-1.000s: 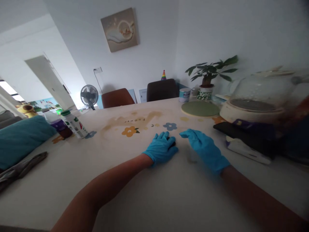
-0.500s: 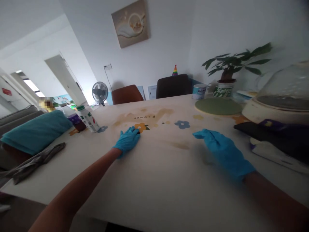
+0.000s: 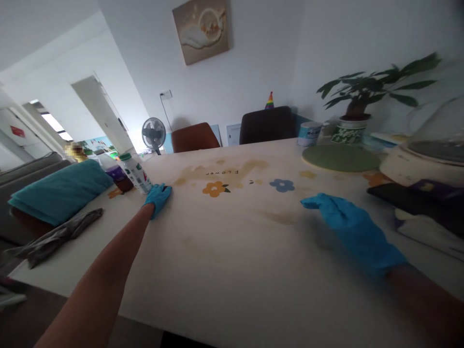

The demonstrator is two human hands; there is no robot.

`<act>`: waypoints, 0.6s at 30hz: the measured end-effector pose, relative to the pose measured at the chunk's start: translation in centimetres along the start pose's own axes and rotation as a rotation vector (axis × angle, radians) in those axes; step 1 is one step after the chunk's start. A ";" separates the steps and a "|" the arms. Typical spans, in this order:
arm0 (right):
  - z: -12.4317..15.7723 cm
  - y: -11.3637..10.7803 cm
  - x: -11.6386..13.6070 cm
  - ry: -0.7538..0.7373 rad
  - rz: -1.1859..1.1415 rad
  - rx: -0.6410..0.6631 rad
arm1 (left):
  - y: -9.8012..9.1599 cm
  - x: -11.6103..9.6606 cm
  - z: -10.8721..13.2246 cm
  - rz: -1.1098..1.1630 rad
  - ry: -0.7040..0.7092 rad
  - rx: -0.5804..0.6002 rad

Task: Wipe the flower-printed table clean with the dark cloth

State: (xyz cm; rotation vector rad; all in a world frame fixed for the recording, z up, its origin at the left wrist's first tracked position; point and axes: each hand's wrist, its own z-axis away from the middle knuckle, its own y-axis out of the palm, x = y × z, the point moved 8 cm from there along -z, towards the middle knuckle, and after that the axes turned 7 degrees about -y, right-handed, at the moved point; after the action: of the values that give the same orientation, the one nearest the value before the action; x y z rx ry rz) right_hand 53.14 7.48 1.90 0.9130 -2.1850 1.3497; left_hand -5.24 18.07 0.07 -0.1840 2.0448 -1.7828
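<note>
My left hand (image 3: 158, 199), in a blue glove, lies palm down on the pale tablecloth (image 3: 217, 270), fingers stretched out. Its fingertips are close beside a white bottle with a green cap (image 3: 135, 173); whether they touch cannot be made out. A small dark spot shows at the fingertips, too small to name. My right hand (image 3: 350, 232), gloved in blue as well, is held over the right part of the cloth, fingers loosely extended and nothing visible in them. Between the hands are a brown stain (image 3: 277, 216), an orange printed flower (image 3: 213, 189) and a blue one (image 3: 282, 185).
A purple-labelled container (image 3: 119, 179) stands behind the bottle. On the left edge lies a crumpled grey cloth (image 3: 61, 237). At right are a green round mat (image 3: 340, 158), a potted plant (image 3: 350, 129), a tin (image 3: 309, 133), a clear-domed appliance (image 3: 427, 145) and a black item (image 3: 409, 200).
My left hand has slid left across the tablecloth, from the orange flower to the white bottle. My right hand stays nearly in place over the cloth. The view has shifted slightly.
</note>
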 end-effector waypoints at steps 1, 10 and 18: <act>0.0 0.0 0.1 -0.004 0.001 0.004 | -0.1 0.1 -0.1 0.016 0.019 0.013; 0.0 0.4 0.4 0.004 -0.010 -0.016 | -0.2 -0.7 4.8 0.130 0.205 0.098; -0.1 0.2 0.7 -0.026 0.005 0.011 | 0.3 -5.3 15.2 0.128 0.448 0.193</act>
State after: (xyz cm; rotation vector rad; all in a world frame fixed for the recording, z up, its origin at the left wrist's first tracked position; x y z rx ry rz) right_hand 52.53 7.47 2.28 0.9342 -2.2025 1.3613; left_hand 5.59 6.11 -0.44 0.4303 2.0897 -2.0617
